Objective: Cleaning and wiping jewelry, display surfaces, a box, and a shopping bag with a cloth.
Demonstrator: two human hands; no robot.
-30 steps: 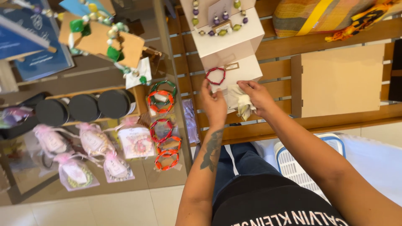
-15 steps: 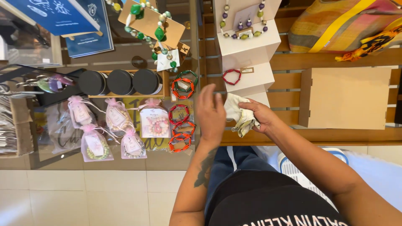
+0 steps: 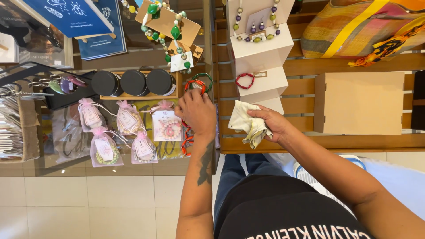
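Note:
My left hand rests palm down on a row of red and orange beaded bracelets on a glass counter; whether its fingers grip one is hidden. My right hand clutches a crumpled cream cloth just in front of a white stepped display stand. A red bracelet lies on the stand's middle step, and a beaded necklace with earrings sits on its top step.
Small organza gift bags with bracelets lie left of my left hand. Three round black tins sit in a wooden tray behind them. A plain wooden box and a striped woven bag stand on the slatted shelf at right.
My left hand left the white stand and moved left onto the bracelets on the glass counter. My right hand stayed by the stand with the cloth.

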